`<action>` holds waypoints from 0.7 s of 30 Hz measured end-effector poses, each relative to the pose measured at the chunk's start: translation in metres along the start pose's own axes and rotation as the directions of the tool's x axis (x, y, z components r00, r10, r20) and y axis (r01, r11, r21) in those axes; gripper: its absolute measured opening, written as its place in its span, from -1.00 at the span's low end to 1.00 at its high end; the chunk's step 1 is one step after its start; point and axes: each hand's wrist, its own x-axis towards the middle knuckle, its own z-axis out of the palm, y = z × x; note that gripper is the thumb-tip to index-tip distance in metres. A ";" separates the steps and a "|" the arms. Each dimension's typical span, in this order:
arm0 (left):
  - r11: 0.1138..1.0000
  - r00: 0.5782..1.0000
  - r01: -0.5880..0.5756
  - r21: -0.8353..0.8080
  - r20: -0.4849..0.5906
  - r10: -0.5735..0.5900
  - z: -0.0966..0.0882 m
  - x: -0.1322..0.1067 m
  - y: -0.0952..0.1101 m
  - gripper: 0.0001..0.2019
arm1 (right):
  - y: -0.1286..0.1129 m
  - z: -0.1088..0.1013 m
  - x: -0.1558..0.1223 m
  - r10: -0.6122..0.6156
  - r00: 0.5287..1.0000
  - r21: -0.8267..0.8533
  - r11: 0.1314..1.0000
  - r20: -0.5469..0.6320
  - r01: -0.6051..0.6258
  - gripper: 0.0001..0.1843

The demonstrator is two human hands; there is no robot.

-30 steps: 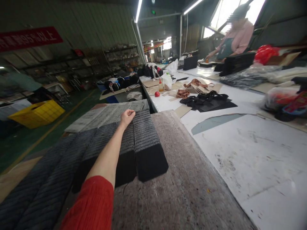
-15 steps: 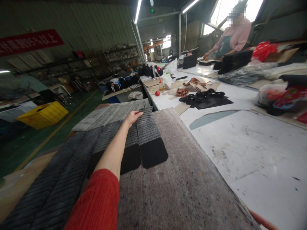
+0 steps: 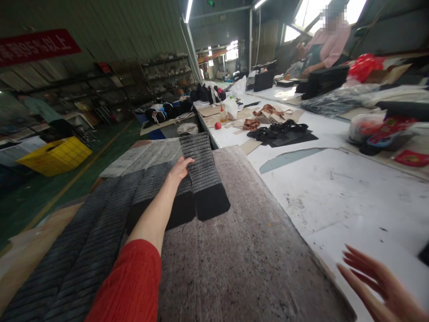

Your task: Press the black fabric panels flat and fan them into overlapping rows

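Observation:
My left hand (image 3: pixel 181 169), in a red sleeve, reaches across the speckled grey-brown board (image 3: pixel 254 232). Its thumb and fingers are closed on the left edge of a row of overlapped black pieces (image 3: pixel 205 167). These flat pieces have clipped corners and lie fanned so that only their edges show, with one whole black face at the near end. Their material I cannot make out. More such rows (image 3: pixel 97 223) lie to the left, partly covered by my arm. At the lower right, my right hand (image 3: pixel 378 279) hovers over the white tabletop, fingers apart and holding nothing.
The white table (image 3: pixel 355 192) carries black straps (image 3: pixel 281 134), brown strips (image 3: pixel 268 112), a red ball-like object (image 3: pixel 218 125) and a glue bottle (image 3: pixel 223 114). Plastic bags lie at the right. A co-worker (image 3: pixel 328 49) stands beyond; a yellow crate (image 3: pixel 55 156) sits on the floor at left.
The far end of the right-hand row now reaches farther away, past my left hand. My right hand has come into view at the lower right. The view has shifted slightly.

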 end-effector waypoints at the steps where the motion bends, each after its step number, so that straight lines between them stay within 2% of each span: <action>1: 1.000 1.000 -0.010 -0.017 -0.010 0.010 0.001 -0.003 0.000 -0.61 | -0.018 0.006 0.013 -0.065 0.992 -0.006 0.998 0.107 0.066 -0.36; 3: 0.998 0.999 -0.029 -0.047 -0.030 0.027 0.001 -0.008 0.001 -0.62 | -0.061 0.030 0.041 -0.222 0.931 -0.014 0.972 0.291 0.237 -0.46; 5: 0.996 0.998 -0.043 -0.072 -0.044 0.039 0.002 -0.012 0.003 -0.64 | -0.104 0.070 0.072 -0.388 0.825 -0.013 0.903 0.410 0.430 -0.59; 8: 0.993 0.997 -0.061 -0.101 -0.048 0.057 0.002 -0.019 0.007 -0.68 | -0.154 0.143 0.114 -0.457 0.725 -0.062 0.824 0.514 0.563 -0.62; 11: 0.988 0.996 -0.087 -0.124 -0.038 0.082 0.002 -0.024 0.011 -0.68 | -0.184 0.207 0.142 -0.450 0.710 -0.055 0.824 0.542 0.564 -0.48; 14: 0.984 0.994 -0.105 -0.141 -0.016 0.104 0.003 -0.029 0.014 -0.65 | -0.199 0.250 0.151 -0.424 0.714 -0.033 0.848 0.557 0.529 -0.55; 17: 0.982 0.993 -0.112 -0.154 0.007 0.114 0.003 -0.034 0.018 -0.62 | -0.202 0.270 0.147 -0.409 0.741 -0.002 0.875 0.532 0.484 -0.66; 21: 0.969 0.990 -0.139 -0.205 -0.012 0.140 -0.002 -0.041 0.023 -0.62 | -0.195 0.275 0.134 -0.423 0.782 0.107 0.899 0.458 0.424 -0.71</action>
